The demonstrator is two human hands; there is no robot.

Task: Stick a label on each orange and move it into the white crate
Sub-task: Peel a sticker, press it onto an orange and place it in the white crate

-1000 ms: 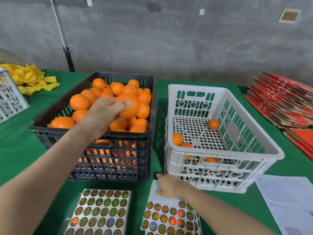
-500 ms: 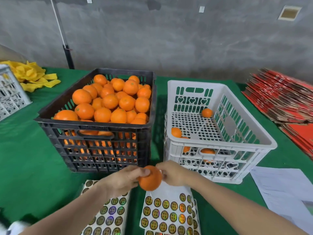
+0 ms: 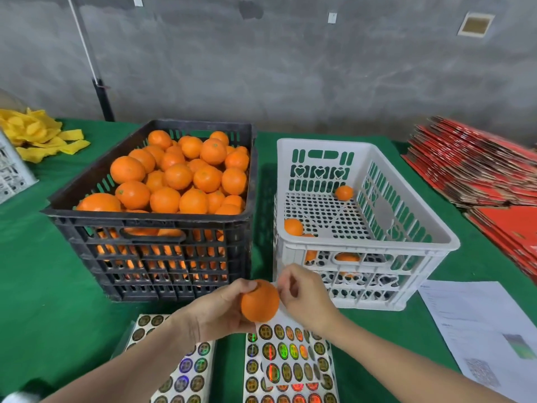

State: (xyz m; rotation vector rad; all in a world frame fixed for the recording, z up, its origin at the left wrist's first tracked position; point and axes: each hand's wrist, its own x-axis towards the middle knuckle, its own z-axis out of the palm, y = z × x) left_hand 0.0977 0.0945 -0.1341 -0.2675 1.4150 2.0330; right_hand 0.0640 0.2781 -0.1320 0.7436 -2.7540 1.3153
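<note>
My left hand point(image 3: 220, 312) grips one orange point(image 3: 259, 301) low in front of the two crates, above the label sheets. My right hand point(image 3: 305, 295) has its fingers curled, and thumb and forefinger pinch against the orange's right side. The label there is too small to make out. The black crate point(image 3: 151, 218) on the left is heaped with oranges point(image 3: 177, 175). On the right, the white crate point(image 3: 369, 248) holds a few oranges point(image 3: 344, 192), mostly near its front wall. Two sheets of round shiny labels point(image 3: 287, 359) lie under my hands.
A green cloth covers the table point(image 3: 43, 271). Printed paper point(image 3: 479, 330) lies at front right, with stacked red cardboard point(image 3: 479, 164) behind it. Yellow foam sleeves point(image 3: 37, 138) and another white crate point(image 3: 11, 170) sit at far left. A dark pole point(image 3: 101, 94) stands against the grey wall.
My left hand lifted an orange out of the black crate and brought it down over the label sheets. My right hand left the sheet and came up against the orange's right side.
</note>
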